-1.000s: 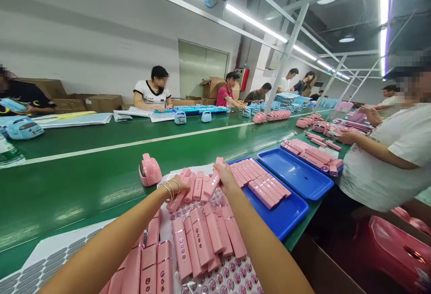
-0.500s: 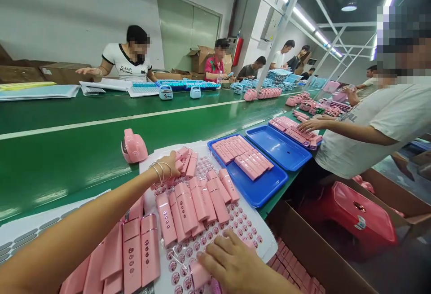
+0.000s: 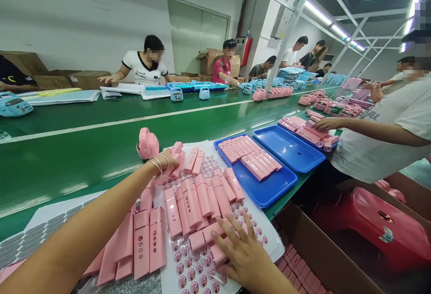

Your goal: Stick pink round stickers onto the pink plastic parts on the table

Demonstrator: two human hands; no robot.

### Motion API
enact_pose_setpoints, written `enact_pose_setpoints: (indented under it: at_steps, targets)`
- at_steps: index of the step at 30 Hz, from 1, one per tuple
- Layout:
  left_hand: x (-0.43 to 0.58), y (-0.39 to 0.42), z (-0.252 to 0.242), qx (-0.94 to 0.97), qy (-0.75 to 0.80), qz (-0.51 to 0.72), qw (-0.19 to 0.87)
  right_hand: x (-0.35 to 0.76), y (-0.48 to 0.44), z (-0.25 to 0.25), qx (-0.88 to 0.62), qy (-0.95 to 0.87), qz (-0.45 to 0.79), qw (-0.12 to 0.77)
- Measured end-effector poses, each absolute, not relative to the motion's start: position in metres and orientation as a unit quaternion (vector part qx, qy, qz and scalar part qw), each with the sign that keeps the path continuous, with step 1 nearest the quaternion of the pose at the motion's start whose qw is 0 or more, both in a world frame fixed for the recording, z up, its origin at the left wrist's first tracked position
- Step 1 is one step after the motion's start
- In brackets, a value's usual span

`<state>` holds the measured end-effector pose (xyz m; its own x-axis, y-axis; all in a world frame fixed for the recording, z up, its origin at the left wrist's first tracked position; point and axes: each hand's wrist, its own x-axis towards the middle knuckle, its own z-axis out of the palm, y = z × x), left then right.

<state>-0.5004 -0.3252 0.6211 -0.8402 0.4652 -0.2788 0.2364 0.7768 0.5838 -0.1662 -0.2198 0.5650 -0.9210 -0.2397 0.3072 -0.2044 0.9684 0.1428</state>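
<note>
My left hand (image 3: 170,161), with bracelets at the wrist, is closed around pink plastic panels (image 3: 177,148) at the far end of the sheet; its fingertips are partly hidden. My right hand (image 3: 247,249) lies with fingers spread over two pink panels at the near side, touching a crosswise panel (image 3: 205,235). Beyond them a heap of pink panels (image 3: 191,202) with round button marks rests on a sheet of round stickers (image 3: 191,276). More panels (image 3: 141,242) are stacked under and beside my left forearm. A pink rounded casing (image 3: 148,143) stands beyond my left hand.
To the right is a blue tray (image 3: 262,197) of pink panels, with another blue tray (image 3: 296,155) beside it. A co-worker's hand (image 3: 325,124) reaches over a third tray. Below the table edge are a carton (image 3: 323,244) of pink panels and a red stool (image 3: 387,222).
My left hand has drawn several panels left, away from two others. My right hand has moved away from me, its fingers spreading; the panel near it now lies crosswise by the heap. The view has shifted.
</note>
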Motion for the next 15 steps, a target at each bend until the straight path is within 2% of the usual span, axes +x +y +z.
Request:
enact_pose_setpoints:
  at_steps: [4,7,10,13,15]
  targets:
    - [-0.491,-0.361,0.65,0.172,0.843,0.439,0.259,-0.161,-0.235,0.547,0.024,-0.981,-0.055,0.186]
    - [-0.47,-0.403,0.681,0.181,0.802,0.517,0.238,-0.158,-0.244,0.539,-0.005,-0.98,-0.001,0.2]
    - [-0.434,-0.454,0.703,0.177,0.807,0.535,0.176,-0.156,-0.245,0.542,0.017,-0.971,0.096,0.22]
    - [-0.382,-0.502,0.699,0.174,0.832,0.51,0.136,-0.159,-0.256,0.549,0.025,-0.931,0.162,0.325]
    - [-0.344,-0.525,0.683,0.166,0.866,0.445,0.156,-0.165,-0.278,0.551,0.05,-0.901,0.188,0.388]
